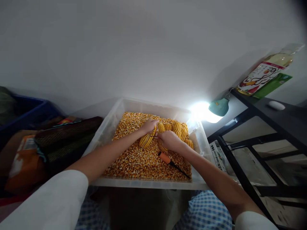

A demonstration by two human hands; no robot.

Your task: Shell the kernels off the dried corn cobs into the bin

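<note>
My left hand [150, 125] is closed around the upper part of a yellow corn cob [145, 141], whose lower end points down and left. Close beside it, my right hand [168, 139] is closed too, and a thin dark rod [153, 136] sticks out of its fingers across the cob. The rest of that rod is hidden in the hand. Several more corn cobs [177, 129] lie behind and right of my right hand. Below my hands, a tool with an orange handle [164, 157] and a dark shaft lies on the loose corn kernels [139, 163].
A translucent plastic bin [153, 183] holds the kernels and cobs. A lit green-shaded lamp [219, 108] hangs from a black shelf rack [263, 108] at right, where a bottle [266, 72] stands. Dark mesh bag [69, 143] and blue crate [31, 107] are at left; a wall rises behind.
</note>
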